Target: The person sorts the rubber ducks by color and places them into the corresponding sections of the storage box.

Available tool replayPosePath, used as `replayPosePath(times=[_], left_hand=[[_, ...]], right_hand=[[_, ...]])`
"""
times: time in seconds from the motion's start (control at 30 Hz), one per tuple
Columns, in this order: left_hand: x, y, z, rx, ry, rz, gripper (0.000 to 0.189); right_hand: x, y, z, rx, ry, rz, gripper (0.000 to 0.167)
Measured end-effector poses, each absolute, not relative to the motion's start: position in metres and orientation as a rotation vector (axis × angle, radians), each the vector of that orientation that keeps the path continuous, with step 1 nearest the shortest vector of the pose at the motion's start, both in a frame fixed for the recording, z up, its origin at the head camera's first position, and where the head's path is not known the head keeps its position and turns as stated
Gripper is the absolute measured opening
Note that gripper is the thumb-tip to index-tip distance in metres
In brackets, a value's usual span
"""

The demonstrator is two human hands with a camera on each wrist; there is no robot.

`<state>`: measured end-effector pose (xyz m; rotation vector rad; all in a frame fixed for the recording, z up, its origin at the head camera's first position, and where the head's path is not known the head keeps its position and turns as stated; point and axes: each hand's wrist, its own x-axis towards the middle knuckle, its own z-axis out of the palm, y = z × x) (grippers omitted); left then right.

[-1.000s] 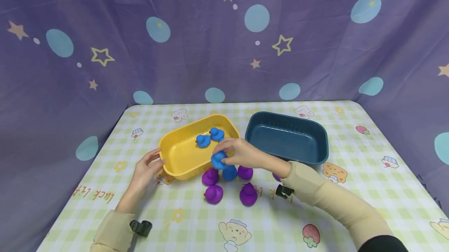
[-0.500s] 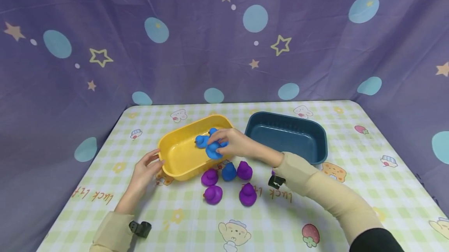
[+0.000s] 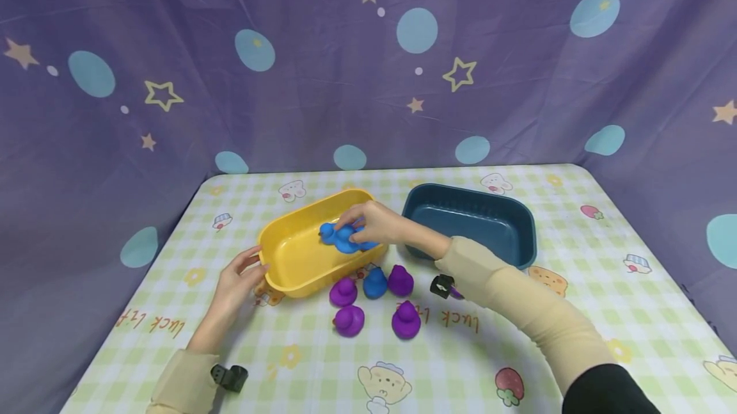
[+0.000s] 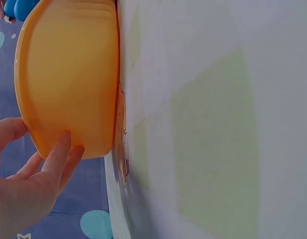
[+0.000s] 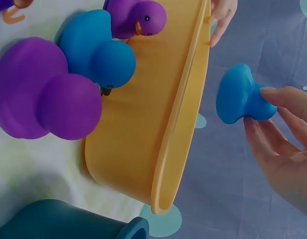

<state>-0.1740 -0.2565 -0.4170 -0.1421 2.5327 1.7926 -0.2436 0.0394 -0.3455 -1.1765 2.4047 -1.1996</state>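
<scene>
My right hand point(image 3: 375, 222) pinches a blue rubber duck point(image 5: 235, 94) by its head, thumb against fingertips. In the head view this duck overlaps the yellow basin point(image 3: 288, 259); the right wrist view shows it apart from the rim. Other blue ducks point(image 3: 326, 233) lie inside the basin, partly hidden by my hand and the held duck. My left hand point(image 3: 237, 278) touches the basin's left end, its fairly straight fingers point(image 4: 58, 154) resting on the outer wall and rim. Just in front of the basin another blue duck point(image 3: 375, 283) sits among purple ducks point(image 3: 406, 320).
A dark teal basin point(image 3: 469, 231) stands right of the yellow one, close beside it. One more purple duck point(image 3: 456, 293) is mostly hidden behind the right wrist camera point(image 3: 442, 286). A checked cloth point(image 3: 311, 369) covers the table, and a purple curtain point(image 3: 311, 81) hangs behind.
My right hand has carried the blue duck from above the front rim of the yellow basin inward, over the other blue ducks. My left hand has kept its place at the basin's end.
</scene>
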Motion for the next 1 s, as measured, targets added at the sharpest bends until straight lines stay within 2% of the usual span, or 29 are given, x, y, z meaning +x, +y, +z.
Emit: replayPosePath(times=[1.0], left_hand=[[-0.175,-0.257,-0.415,-0.193,2.522,1.758,0.056]], right_hand=[[-0.28,0.013,-0.372,-1.117,2.392,-0.93,0.024]])
